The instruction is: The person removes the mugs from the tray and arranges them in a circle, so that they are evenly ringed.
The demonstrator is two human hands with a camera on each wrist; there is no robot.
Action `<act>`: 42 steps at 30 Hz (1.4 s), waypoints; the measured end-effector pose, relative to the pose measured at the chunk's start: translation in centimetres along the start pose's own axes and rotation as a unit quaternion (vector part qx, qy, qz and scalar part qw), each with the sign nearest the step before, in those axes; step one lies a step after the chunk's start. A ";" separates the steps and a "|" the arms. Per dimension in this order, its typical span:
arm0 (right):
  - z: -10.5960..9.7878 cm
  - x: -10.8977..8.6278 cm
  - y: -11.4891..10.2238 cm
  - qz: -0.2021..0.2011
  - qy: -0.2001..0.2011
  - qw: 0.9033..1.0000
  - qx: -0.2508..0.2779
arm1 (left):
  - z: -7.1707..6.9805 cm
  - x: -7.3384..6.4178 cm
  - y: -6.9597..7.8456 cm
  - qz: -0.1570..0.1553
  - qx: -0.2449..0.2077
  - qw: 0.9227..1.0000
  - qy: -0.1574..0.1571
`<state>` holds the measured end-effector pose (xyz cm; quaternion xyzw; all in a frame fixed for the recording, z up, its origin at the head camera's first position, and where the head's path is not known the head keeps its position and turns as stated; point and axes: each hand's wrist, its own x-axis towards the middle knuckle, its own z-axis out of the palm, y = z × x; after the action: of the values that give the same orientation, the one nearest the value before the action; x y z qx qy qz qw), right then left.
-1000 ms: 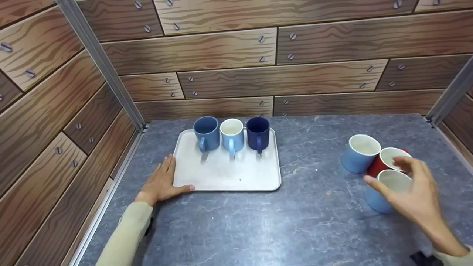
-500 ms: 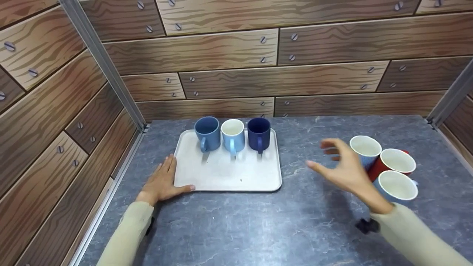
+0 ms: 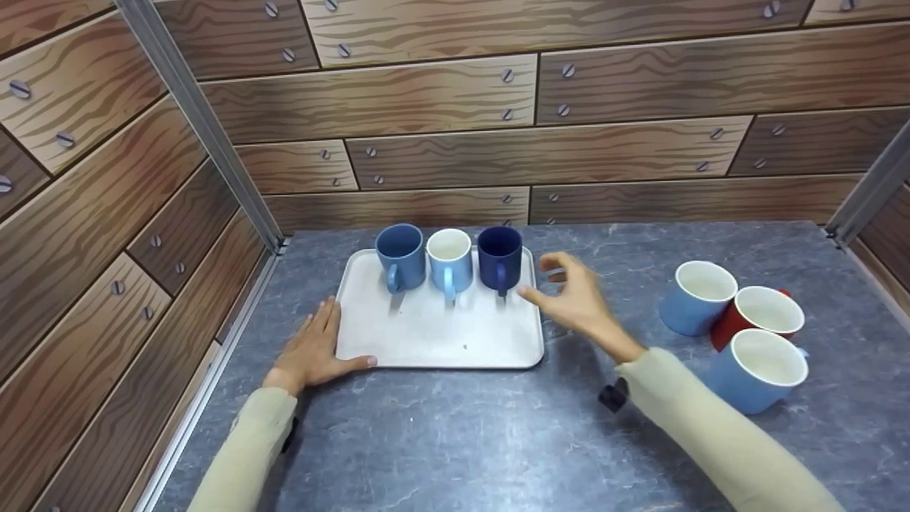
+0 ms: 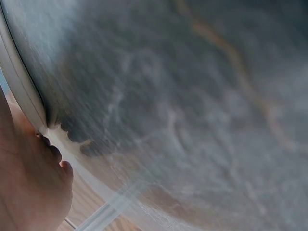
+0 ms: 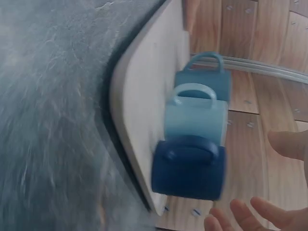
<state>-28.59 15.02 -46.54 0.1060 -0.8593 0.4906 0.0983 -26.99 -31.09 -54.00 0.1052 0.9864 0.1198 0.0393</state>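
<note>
R hand [image 3: 577, 302] now over from RH mugs [image 3: 746, 377] to just beside navy mug [image 3: 500, 259], back right of tray [image 3: 434, 334]; nothing held, fingers apart, so mug's w/in reach. L hand [image 3: 311, 352] relaxed vs tray edge.

Tray [image 3: 441, 334] and tabletop [image 3: 441, 448] were viewed from above by the head camera and, from nearer (frames turned), by both wrist cameras

Mugs [image 3: 456, 280]: six total, five blue and one red. Distribution: three blue on one tray [image 3: 441, 338]; two blue and one red directly on one table [image 3: 441, 434]. Also present: one left hand [image 3: 313, 352], one right hand [image 3: 576, 302], two sleeves [image 3: 242, 451].
</note>
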 end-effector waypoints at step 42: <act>7.8 2.4 1.9 0.018 0.102 0.995 -0.006 | -0.1 0.1 0.3 -0.002 0.008 1.000 0.000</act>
<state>-31.89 9.06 -51.33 0.0397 -0.8494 0.4956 0.1769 -26.99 -30.79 -53.79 0.1038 0.9876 0.1114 0.0384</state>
